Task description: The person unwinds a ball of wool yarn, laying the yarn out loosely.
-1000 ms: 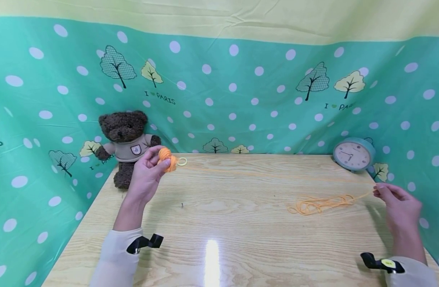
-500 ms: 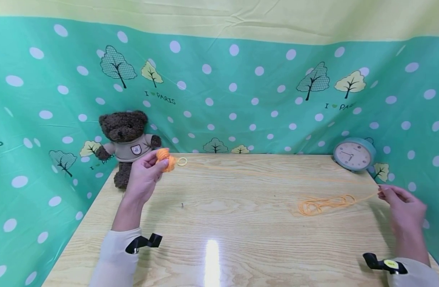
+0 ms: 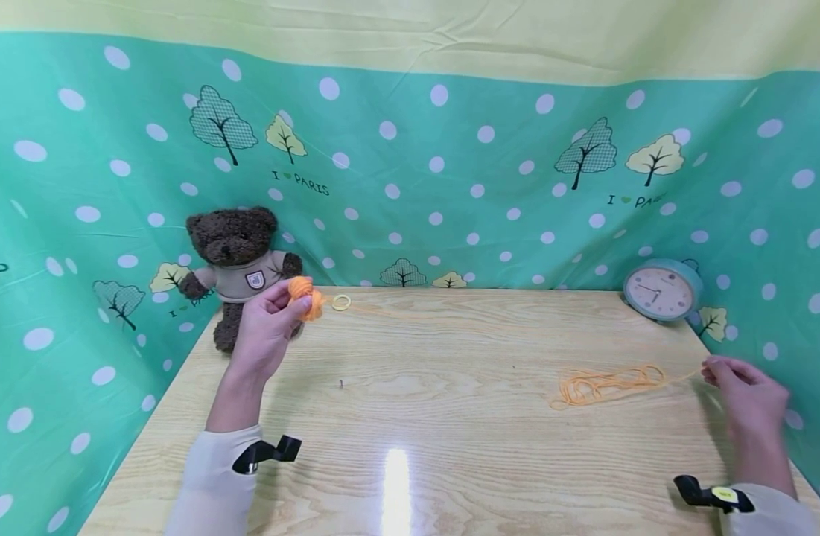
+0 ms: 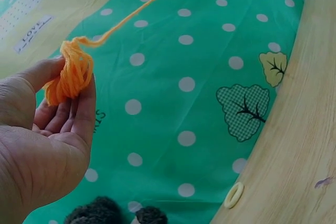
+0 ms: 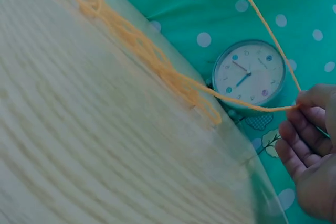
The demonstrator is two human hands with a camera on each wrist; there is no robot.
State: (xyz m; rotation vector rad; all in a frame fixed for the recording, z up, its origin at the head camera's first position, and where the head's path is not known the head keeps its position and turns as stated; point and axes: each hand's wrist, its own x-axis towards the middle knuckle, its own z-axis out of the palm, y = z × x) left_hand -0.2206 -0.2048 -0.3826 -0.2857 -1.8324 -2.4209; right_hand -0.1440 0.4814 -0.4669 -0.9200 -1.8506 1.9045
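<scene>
A small bundle of orange yarn (image 3: 305, 299) is pinched between the thumb and fingers of my left hand (image 3: 265, 327), raised in front of the teddy bear. In the left wrist view the yarn bundle (image 4: 73, 72) shows its wound loops, and one strand runs off up and to the right. My right hand (image 3: 750, 398), at the table's right side, pinches the strand between thumb and forefinger. From those fingertips the strand (image 5: 257, 107) leads to a loose heap of yarn (image 3: 607, 385) lying on the table. A pale yellow ring (image 3: 342, 302) lies near the table's back edge.
A brown teddy bear (image 3: 231, 238) in a grey shirt sits at the back left. At the back right corner stands a light-blue alarm clock (image 3: 660, 290). A green dotted curtain (image 3: 463, 179) hangs behind the wooden table (image 3: 450, 417).
My left hand has drifted slightly left with the yarn bundle. My right hand went a little outward, then came back and down. The loose heap of yarn has been drawn slightly right.
</scene>
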